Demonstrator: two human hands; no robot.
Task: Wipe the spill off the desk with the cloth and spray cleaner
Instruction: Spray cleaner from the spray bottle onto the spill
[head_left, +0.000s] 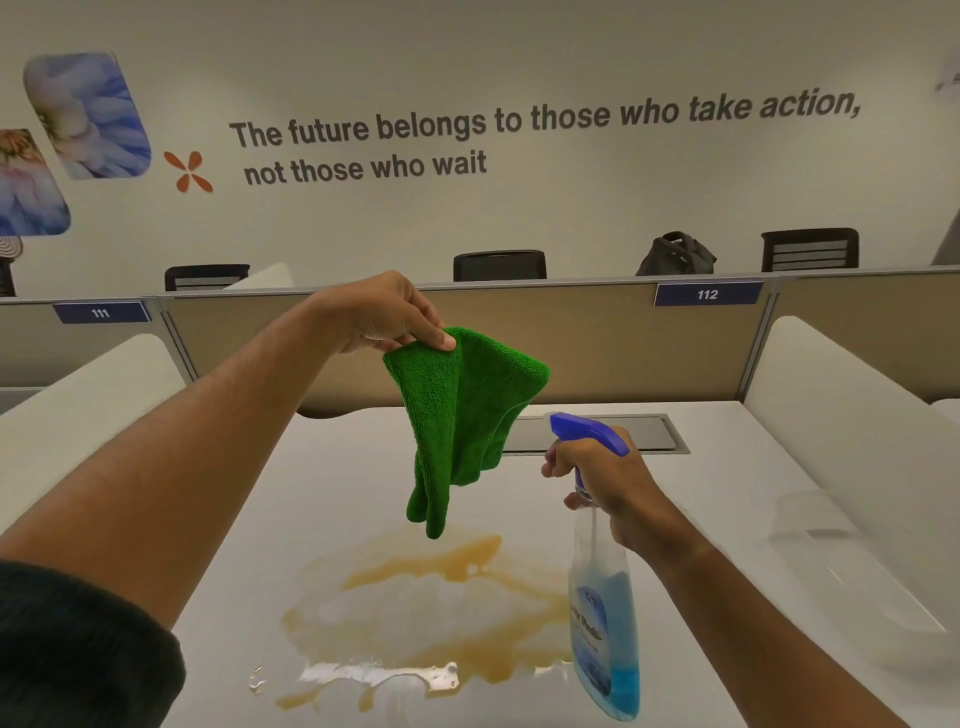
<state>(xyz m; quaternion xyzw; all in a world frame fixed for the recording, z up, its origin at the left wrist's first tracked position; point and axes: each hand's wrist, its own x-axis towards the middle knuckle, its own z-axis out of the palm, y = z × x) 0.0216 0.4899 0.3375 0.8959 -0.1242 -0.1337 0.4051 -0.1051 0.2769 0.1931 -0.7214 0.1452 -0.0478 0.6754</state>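
Observation:
A wide brownish-orange spill (431, 613) spreads over the white desk (270, 499) in front of me, glossy at its near edge. My left hand (384, 317) pinches a green microfibre cloth (462, 421) by its top corner, and the cloth hangs loose in the air above the spill's far edge. My right hand (608, 483) grips the neck of a clear spray bottle (605, 618) with blue liquid and a blue trigger head. The bottle is held tilted over the spill's right side, nozzle pointing left toward the cloth.
A grey cable hatch (660, 434) is set into the desk's far side. Beige partition panels (597, 343) numbered 111 and 112 close off the back. White side dividers (841, 415) flank the desk. Chairs and a dark bag (675, 254) stand beyond the partition.

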